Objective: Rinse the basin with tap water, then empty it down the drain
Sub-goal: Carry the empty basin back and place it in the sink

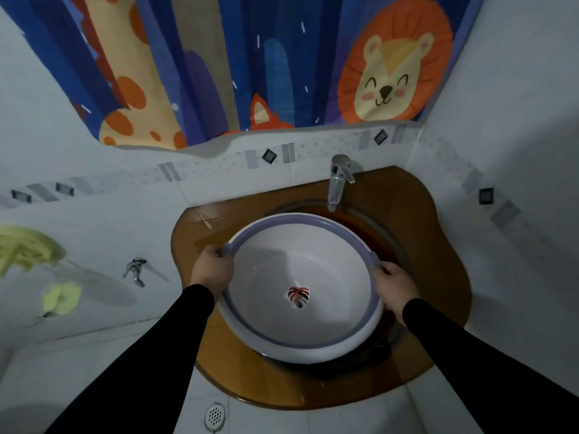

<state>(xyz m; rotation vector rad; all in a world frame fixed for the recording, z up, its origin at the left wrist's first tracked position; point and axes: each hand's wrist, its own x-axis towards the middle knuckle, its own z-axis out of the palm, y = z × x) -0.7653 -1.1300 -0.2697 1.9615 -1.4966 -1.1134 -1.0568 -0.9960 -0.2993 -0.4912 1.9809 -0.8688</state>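
So up top there's a big cartoon shower curtain (pixel 250 57), blue with a giraffe, a fox and a smiling lion on it, hanging over pale tiled walls (pixel 94 198) that have a strip of little dark diamond accents. Below that is an amber-brown glass vanity top (pixel 438 245) with a round sink bowl sunk into it. Sitting over that sink bowl is the white plastic basin (pixel 300 286) with a lilac rim and a red leaf sticker on its bottom, tilted a bit toward the camera. Both arms are in black sleeves. Left hand (pixel 213 270) has its fingers curled round the rim at the left handle nub, and right hand (pixel 396 285) grips the rim on the opposite side the same way. Chrome tap (pixel 338 180) stands just behind the basin, no water coming out. Small wall tap (pixel 136 270) on the left, and a round floor drain (pixel 215 416) down below.
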